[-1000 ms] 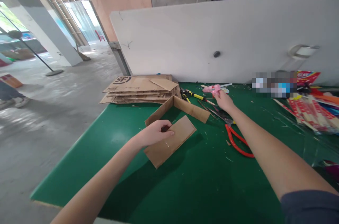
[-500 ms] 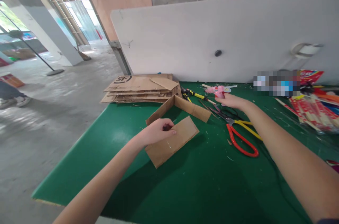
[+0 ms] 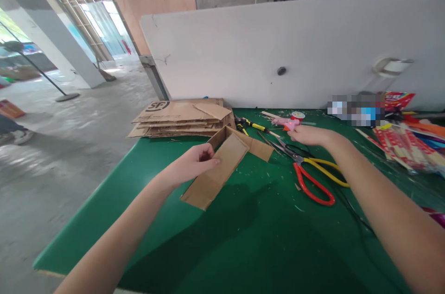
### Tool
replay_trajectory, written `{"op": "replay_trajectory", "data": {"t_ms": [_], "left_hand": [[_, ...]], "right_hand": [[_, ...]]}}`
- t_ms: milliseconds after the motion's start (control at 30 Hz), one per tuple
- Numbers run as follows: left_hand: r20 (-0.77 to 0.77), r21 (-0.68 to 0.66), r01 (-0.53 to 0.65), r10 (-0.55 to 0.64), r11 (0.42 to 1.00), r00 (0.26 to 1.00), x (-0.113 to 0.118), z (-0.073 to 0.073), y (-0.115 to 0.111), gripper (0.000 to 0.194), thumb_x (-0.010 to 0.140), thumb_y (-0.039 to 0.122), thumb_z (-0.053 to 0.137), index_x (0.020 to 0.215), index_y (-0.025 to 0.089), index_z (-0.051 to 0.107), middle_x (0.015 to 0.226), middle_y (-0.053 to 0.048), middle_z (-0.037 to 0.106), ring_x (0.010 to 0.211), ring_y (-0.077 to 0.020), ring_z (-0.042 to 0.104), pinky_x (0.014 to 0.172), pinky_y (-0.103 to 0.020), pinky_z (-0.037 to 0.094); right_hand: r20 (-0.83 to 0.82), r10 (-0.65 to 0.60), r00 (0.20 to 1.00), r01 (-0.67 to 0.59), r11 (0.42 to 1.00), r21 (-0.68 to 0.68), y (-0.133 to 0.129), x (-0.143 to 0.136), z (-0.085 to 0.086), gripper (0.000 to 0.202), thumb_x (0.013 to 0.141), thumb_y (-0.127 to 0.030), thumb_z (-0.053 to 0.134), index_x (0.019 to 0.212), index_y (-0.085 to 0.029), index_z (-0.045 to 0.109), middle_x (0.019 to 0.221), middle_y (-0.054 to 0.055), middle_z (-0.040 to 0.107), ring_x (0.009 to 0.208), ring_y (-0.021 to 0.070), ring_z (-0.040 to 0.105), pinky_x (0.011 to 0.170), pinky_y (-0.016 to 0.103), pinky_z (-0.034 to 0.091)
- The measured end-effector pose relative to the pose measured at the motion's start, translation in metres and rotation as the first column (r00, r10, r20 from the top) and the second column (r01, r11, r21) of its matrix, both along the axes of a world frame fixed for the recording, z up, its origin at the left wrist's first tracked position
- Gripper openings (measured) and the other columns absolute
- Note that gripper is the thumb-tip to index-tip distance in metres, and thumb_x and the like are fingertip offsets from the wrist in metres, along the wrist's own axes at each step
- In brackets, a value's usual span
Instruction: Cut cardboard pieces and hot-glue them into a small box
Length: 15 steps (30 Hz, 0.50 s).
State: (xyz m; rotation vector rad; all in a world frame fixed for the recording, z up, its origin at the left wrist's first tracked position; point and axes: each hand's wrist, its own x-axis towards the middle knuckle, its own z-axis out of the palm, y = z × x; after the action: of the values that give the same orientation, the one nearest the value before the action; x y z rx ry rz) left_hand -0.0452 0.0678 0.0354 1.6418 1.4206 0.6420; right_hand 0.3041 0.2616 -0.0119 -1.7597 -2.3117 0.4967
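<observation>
My left hand (image 3: 193, 164) grips a rectangular piece of cardboard (image 3: 222, 166) by its left edge, thumb on its face, tilted above the green table. Behind it, a folded cardboard strip (image 3: 260, 148) stands on edge, partly hidden by the held piece. At the back of the table, my right hand (image 3: 308, 135) is closed around a pink glue gun (image 3: 287, 123). Just below that hand lie scissors (image 3: 316, 188) with one red and one yellow handle. A small red-and-white round item (image 3: 298, 116) sits behind the glue gun.
A stack of flattened cardboard (image 3: 181, 115) lies at the back left beside yellow-and-black pliers (image 3: 253, 124). Packaged sticks (image 3: 403, 145) lie on the right. A white board (image 3: 243, 53) borders the table's (image 3: 222, 247) back. A black cord (image 3: 356, 213) runs under my right forearm.
My left hand has turned the cardboard piece more upright and shifted it slightly left. My right hand keeps hold of the glue gun, whose angle has changed, showing the round item behind it.
</observation>
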Motion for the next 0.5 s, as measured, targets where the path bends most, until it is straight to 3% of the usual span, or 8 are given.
{"op": "replay_trajectory", "data": {"t_ms": [100,267,500], "left_hand": [[0.007,-0.009,0.003,-0.003,1.0,1.0,-0.006,-0.002,-0.003,0.034,0.082,0.044,0.059,0.071,0.02,0.038,0.069,0.004,0.043,0.062,-0.0107,0.039,0.054,-0.024,0.026],[-0.016,-0.007,0.01,-0.01,1.0,1.0,-0.007,-0.005,-0.006,0.034,0.082,0.043,0.059,0.071,0.02,0.038,0.069,0.004,0.039,0.063,-0.0106,0.036,0.055,-0.024,0.025],[-0.025,-0.024,0.015,-0.016,1.0,1.0,0.0,-0.004,-0.005,0.034,0.083,0.044,0.059,0.071,0.02,0.037,0.07,0.004,0.039,0.064,-0.0106,0.035,0.056,-0.025,0.025]], "right_hand": [[0.135,-0.125,0.983,0.131,0.991,-0.036,0.004,0.008,-0.007,0.022,0.077,-0.036,0.058,0.083,-0.02,0.073,0.098,0.017,0.072,0.094,0.0372,0.066,0.085,0.048,0.049],[0.234,-0.297,0.926,0.308,0.951,-0.012,0.009,0.017,-0.025,0.05,0.083,-0.053,0.046,0.083,-0.011,0.074,0.101,0.028,0.068,0.096,0.0444,0.064,0.075,0.05,0.049],[0.21,-0.305,0.929,0.313,0.95,-0.004,0.014,0.006,-0.037,0.034,0.078,-0.038,0.054,0.089,-0.013,0.074,0.091,0.018,0.072,0.087,0.0337,0.069,0.067,0.036,0.05]]}}
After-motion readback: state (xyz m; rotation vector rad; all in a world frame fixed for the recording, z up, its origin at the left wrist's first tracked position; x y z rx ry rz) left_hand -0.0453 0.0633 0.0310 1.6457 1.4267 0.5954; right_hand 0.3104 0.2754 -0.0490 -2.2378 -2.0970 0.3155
